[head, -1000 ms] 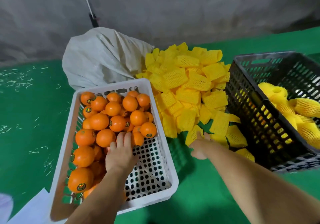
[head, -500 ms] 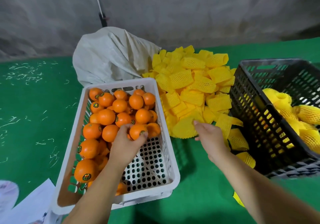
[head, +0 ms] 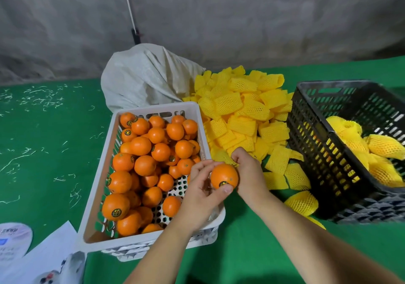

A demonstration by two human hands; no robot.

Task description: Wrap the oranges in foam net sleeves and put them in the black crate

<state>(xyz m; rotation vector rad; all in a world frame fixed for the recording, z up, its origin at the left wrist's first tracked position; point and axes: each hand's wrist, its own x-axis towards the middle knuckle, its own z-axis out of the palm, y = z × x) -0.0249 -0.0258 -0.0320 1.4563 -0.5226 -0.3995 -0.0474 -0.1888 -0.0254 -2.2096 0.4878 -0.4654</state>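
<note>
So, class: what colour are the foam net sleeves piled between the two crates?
Yellow, with an open mesh pattern; the foam net sleeves show clearly in the head view.

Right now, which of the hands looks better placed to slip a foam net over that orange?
Probably the right hand: it pinches a yellow foam sleeve right beside the orange, which the left hand grips and can steady.

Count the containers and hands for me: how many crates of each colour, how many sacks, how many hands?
White crate, with bare oranges: 1
Black crate, with wrapped oranges: 1
Pale sack: 1
Hands: 2, left hand gripping one orange, right hand pinching a yellow net sleeve
Total: 5
</note>
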